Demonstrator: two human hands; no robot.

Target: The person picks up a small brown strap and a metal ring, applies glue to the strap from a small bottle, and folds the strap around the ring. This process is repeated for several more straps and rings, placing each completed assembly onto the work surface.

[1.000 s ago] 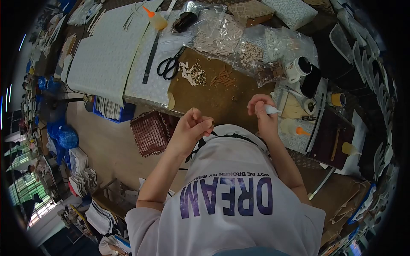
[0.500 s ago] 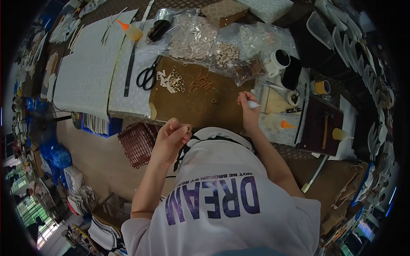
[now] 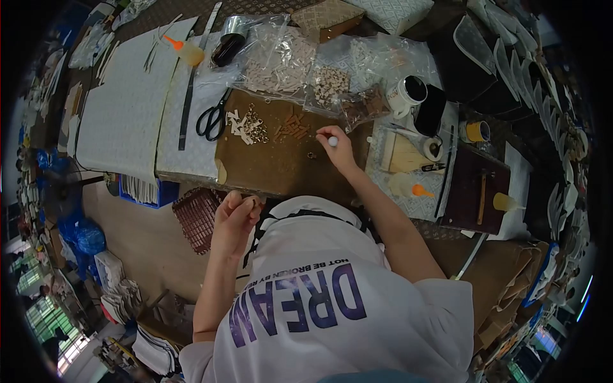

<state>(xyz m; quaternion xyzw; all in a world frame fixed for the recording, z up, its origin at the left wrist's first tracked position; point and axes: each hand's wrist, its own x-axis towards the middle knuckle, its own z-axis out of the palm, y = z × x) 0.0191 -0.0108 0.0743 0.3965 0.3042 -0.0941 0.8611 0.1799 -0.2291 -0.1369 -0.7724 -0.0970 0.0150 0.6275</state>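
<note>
Room over the near brown mat [image 3: 268,173], brown strips [image 3: 292,129] and plastic bags [image 3: 279,67] beyond.

Small brown flat strips [image 3: 294,127] lie on the brown flat mat [image 3: 274,169], right of the small gold metal rings [image 3: 258,133]. Black-handled metal scissors [image 3: 219,110] left of those, long black flat ruler [image 3: 186,115] further left. Clear plastic bag [image 3: 278,67] behind. Small white bottle [image 3: 333,142] in right hand [image 3: 338,148], right of the strips.
</note>
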